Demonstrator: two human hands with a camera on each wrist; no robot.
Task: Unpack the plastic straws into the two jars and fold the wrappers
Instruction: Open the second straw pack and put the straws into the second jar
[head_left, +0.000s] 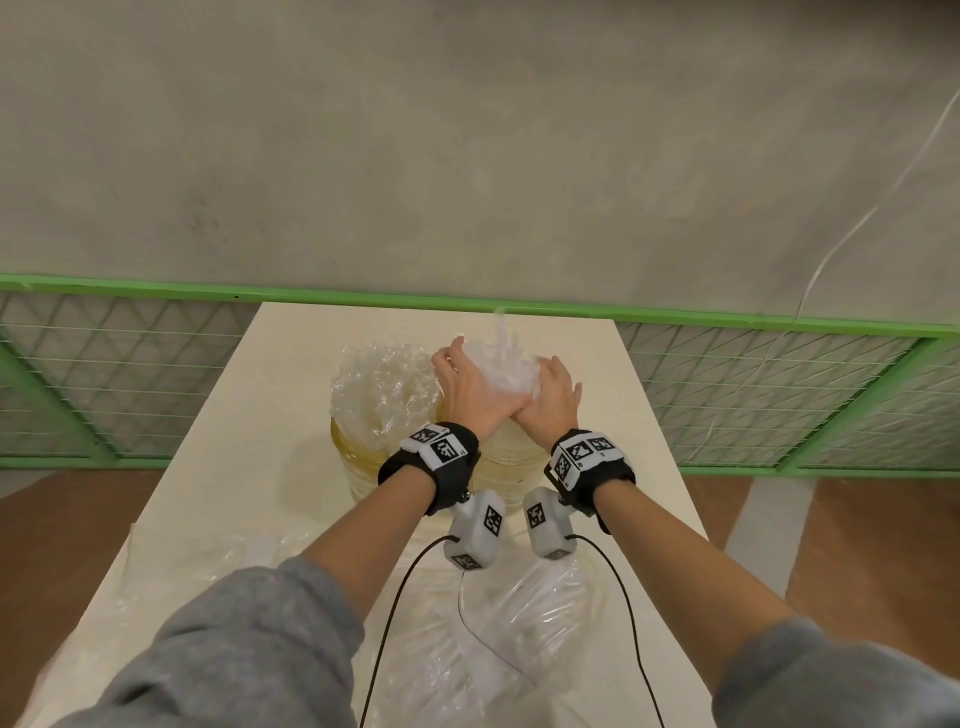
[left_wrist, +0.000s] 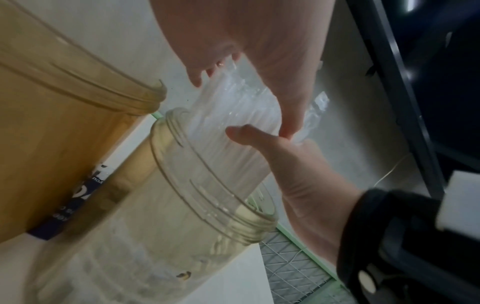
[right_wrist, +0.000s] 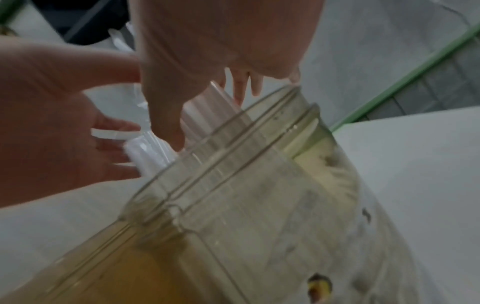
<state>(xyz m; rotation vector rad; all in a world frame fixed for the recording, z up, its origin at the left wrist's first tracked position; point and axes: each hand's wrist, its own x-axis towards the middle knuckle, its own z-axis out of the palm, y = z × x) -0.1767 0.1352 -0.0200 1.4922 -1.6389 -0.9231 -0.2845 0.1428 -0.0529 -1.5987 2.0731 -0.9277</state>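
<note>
Nearest on the cream table (head_left: 218, 467) lie crinkled clear plastic wrappers (head_left: 524, 608), glossy and slack, with loose straws inside some. Both forearms reach forward over them in grey sleeves (head_left: 234, 649), each wrist bound by a black strap carrying white tagged blocks. Farther on, the left hand (head_left: 467, 387) and right hand (head_left: 553, 397) meet at the heels, palms facing, fingers curled around a bundle of clear straws (head_left: 501, 364) held upright over the right jar (head_left: 511, 452), its lower ends at the threaded mouth. That jar is transparent, ribbed and round. To its left, touching or nearly so, stands the amber-tinted left jar (head_left: 358, 457), packed with translucent straws. Beyond runs a green-framed wire fence (head_left: 779, 395) under a concrete wall.
</note>
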